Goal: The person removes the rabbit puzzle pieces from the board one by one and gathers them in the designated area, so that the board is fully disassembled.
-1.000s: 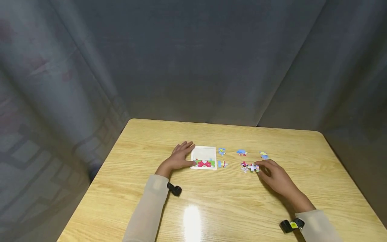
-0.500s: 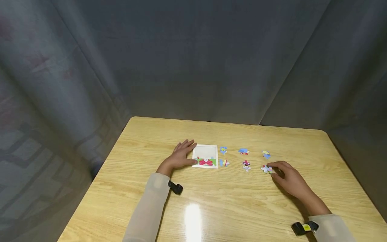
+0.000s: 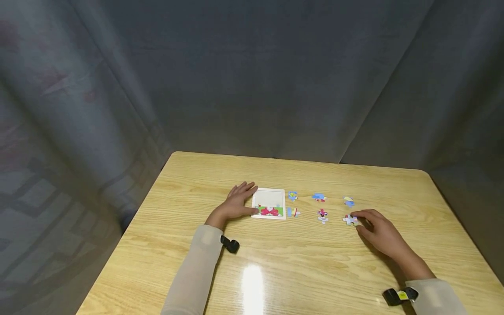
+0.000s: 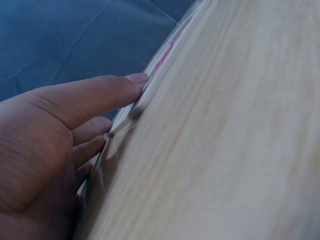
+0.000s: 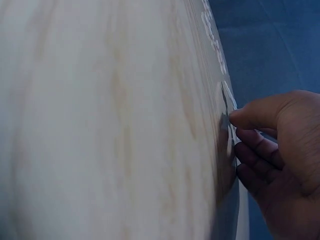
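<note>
Piece (image 3: 348, 219) flat under right hand (image 3: 379, 234); long axis unclear.

The head view looks forward and down from above the near edge of the tabletop (image 3: 299, 262), taking in both hands from some way off. Each wrist view sits very close, skimming along the tabletop past its own hand toward the curtain (image 3: 252, 78), which all views share.
</note>
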A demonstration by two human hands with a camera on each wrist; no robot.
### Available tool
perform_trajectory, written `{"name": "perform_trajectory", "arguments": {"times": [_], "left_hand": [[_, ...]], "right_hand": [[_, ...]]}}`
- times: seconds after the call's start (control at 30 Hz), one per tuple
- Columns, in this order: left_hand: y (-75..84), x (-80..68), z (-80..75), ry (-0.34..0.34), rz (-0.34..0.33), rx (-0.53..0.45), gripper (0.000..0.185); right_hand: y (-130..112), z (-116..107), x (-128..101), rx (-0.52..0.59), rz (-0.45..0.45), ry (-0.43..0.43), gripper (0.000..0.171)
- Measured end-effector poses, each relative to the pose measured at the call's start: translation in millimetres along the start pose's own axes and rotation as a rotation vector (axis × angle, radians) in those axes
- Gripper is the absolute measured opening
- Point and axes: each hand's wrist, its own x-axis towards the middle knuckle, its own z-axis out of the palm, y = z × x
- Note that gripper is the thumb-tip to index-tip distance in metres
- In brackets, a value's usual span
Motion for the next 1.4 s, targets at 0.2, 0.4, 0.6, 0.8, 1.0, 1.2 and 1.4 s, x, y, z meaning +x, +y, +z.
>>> {"name": "perform_trajectory", "arguments": {"times": [0.2,0.4,0.6,0.8,1.0,1.2,1.4], "left_hand": [[1.3,0.1,-0.2,0.005,0.003,0.002,0.085],[0.9,0.4,-0.1,0.002,0.002,-0.007,0.085],[-0.9,0.7,1.3,0.006,-0.005,-0.006,0.085],[-1.3,0.7,1.6,0.004,-0.003,0.000,0.086],[-0.8,0.8,1.0,0.000,0.002,-0.005,0.086],[0.3,0.5,0.0,-0.007,-0.001,-0.005,0.086],[0.2,0.0,-0.1,-0.006,0.001,0.000,0.086]], "right_hand": [[2,0,1,-0.008,-0.010,0.007,0.036],[1,0,1,-0.013,-0.004,-0.001,0.037],[0,-1,1,-0.006,0.000,-0.006,0.036],[-2,-2,2,-0.004,0.002,-0.022,0.036],[-3,-3,2,0.013,0.006,-0.041,0.035],[-3,-6,4,0.010,0.012,-0.052,0.035],[-10,-5,12,0.003,-0.018,-0.014,0.036]]}}
